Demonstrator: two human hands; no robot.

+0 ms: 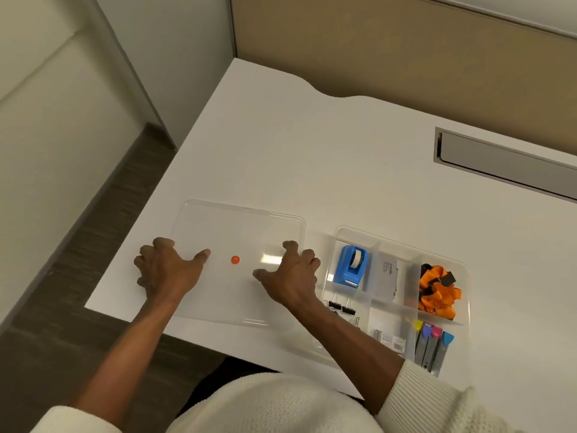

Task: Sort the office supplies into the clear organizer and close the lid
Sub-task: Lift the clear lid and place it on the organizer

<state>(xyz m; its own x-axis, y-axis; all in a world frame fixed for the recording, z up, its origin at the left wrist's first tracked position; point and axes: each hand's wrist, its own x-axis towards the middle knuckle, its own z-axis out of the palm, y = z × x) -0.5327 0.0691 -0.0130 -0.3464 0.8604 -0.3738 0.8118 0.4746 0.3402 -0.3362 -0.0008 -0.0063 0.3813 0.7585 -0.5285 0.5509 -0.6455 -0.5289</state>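
Note:
The clear lid (237, 226) lies flat on the white desk (312, 151), with a small orange knob (235, 260) at its centre. My left hand (165, 270) grips the lid's left edge, thumb on top. At the right edge my right hand (290, 276) holds it the same way. To the right stands the clear organizer (343, 230), uncovered. Its compartments hold a blue tape dispenser (349, 267), a white box (388, 276), an orange lanyard (437, 292), black binder clips (342, 307), a small staples box (392, 340) and several markers (432, 348).
A grey cable slot (505, 164) is recessed in the desk at the back right. A tan partition (406, 57) runs behind the desk. The desk's left edge drops to dark carpet (93, 229). My body sits close to the front edge.

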